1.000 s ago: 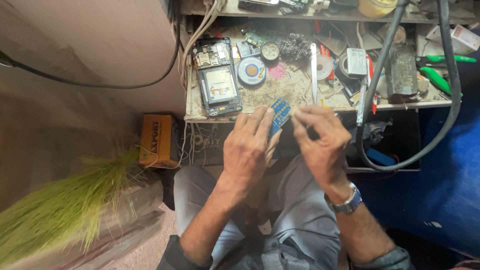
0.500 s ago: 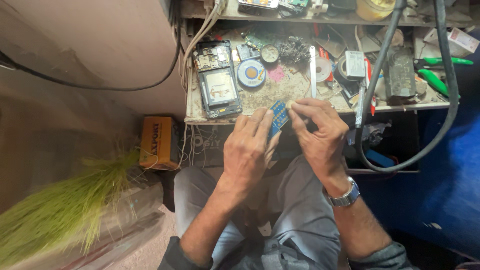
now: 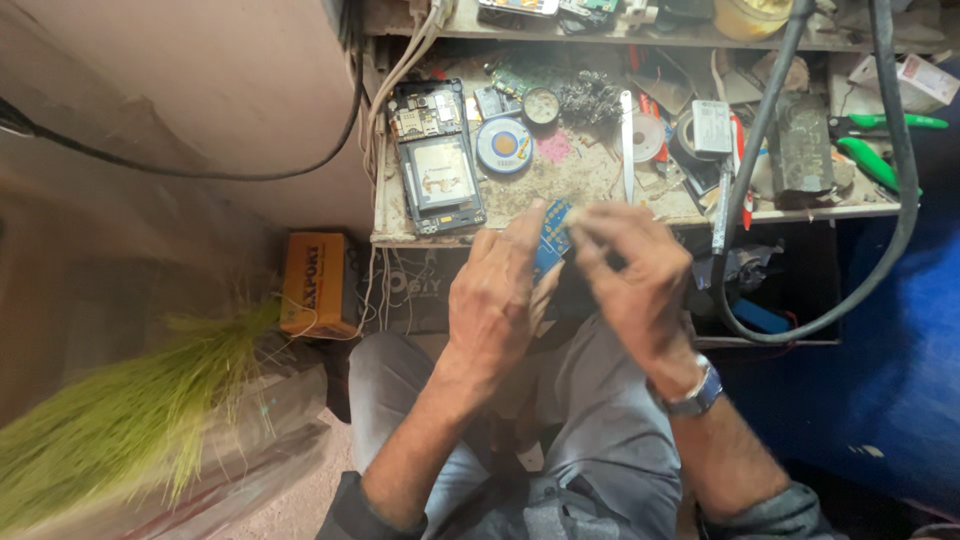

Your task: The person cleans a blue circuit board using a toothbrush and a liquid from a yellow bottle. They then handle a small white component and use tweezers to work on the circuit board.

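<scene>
The left hand (image 3: pixel 497 300) is curled, its fingers closed round the lower edge of a small blue circuit board dotted with pale contacts (image 3: pixel 553 237), which stands up between the two hands just below the bench edge. The right hand (image 3: pixel 630 280) is bunched, fingertips pinched together against the board's upper right corner; whether they grip something tiny there cannot be told. A silver wristwatch with a blue face (image 3: pixel 693 392) sits on the right wrist.

Just beyond the fingertips lies a cluttered, dusty wooden workbench (image 3: pixel 580 180). Ahead of the left hand rests an opened mobile phone with its back removed and innards showing (image 3: pixel 437 158), and just right of it a round blue-and-white tin (image 3: pixel 504 145). Ahead of the right hand lies a slim white-handled tool (image 3: pixel 627 145). Farther right, a thick black cable (image 3: pixel 760 140) loops down past the bench, with green-handled pliers (image 3: pixel 870 150) beyond it. Left of the left hand, on the floor, stand an orange cardboard box (image 3: pixel 312 283) and a green grass broom (image 3: pixel 120 420).
</scene>
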